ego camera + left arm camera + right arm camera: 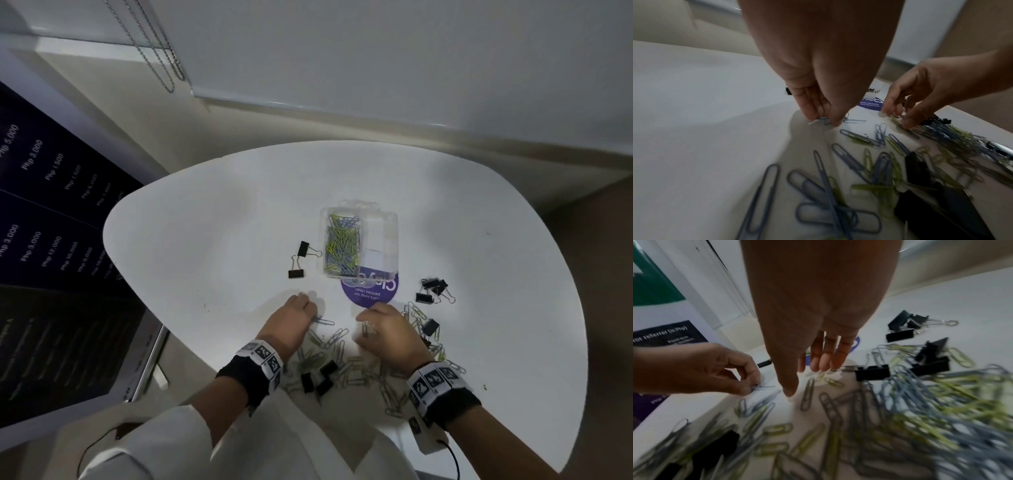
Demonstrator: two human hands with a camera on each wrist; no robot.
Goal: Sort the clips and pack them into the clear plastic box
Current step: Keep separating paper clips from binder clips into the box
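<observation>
While the clear plastic box [360,244] is lying open on the white desk [212,240], its long axis is running away from the person, and its left compartment is holding a heap of blue and yellow-green paper clips [342,245]; the right compartment is showing only white. The box's near end is overlapping a round purple sticker [371,291].

Nearer the person, loose paper clips [342,356] are lying scattered in every direction across the desk's front edge. The left hand [291,325] is reaching down at the far-left edge of this scatter, its grip nearly closed: thumb and fingers [809,104] are pinching a blue paper clip [825,121] against the desk, with a second blue clip [323,322] pointing rightward just beside it. The right hand [387,332] is hovering over the scatter with its fingers [824,356] extended and slightly spread, the tips close to the desk near small yellow-green clips; whether it has hold of anything cannot be told.

Black binder clips are lying in groups: two [299,260] left of the box, a cluster [433,291] right of the sticker, one [431,327] beside the right hand, and several [320,377] between the wrists amid the paper clips.
</observation>
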